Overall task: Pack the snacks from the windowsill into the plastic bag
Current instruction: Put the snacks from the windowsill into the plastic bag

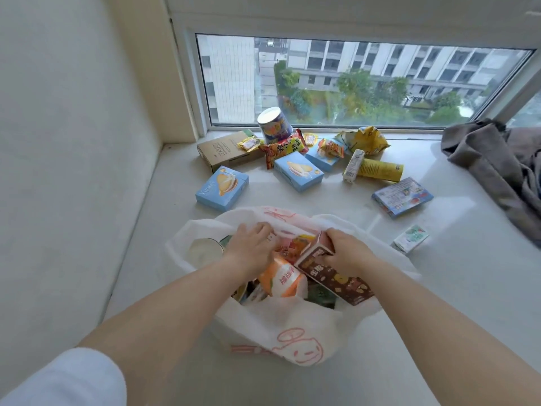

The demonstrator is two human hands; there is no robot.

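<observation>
A white plastic bag (292,326) with red drawings stands open on the windowsill (380,288) in front of me. My right hand (348,253) grips a brown snack box (336,276) that lies tilted in the bag's mouth. My left hand (251,247) holds the bag's far rim, fingers curled on the plastic. An orange packet (281,278) and other snacks sit inside the bag. Farther back lie light blue boxes (222,188) (298,170), a yellow tube (379,169), a round tub (274,125) and several small packets.
A cardboard box (225,150) lies at the back left near the wall. A blue flat box (402,196) and a small white-green carton (409,238) lie to the right. Grey cloth (491,165) is heaped at the far right. The window closes the back.
</observation>
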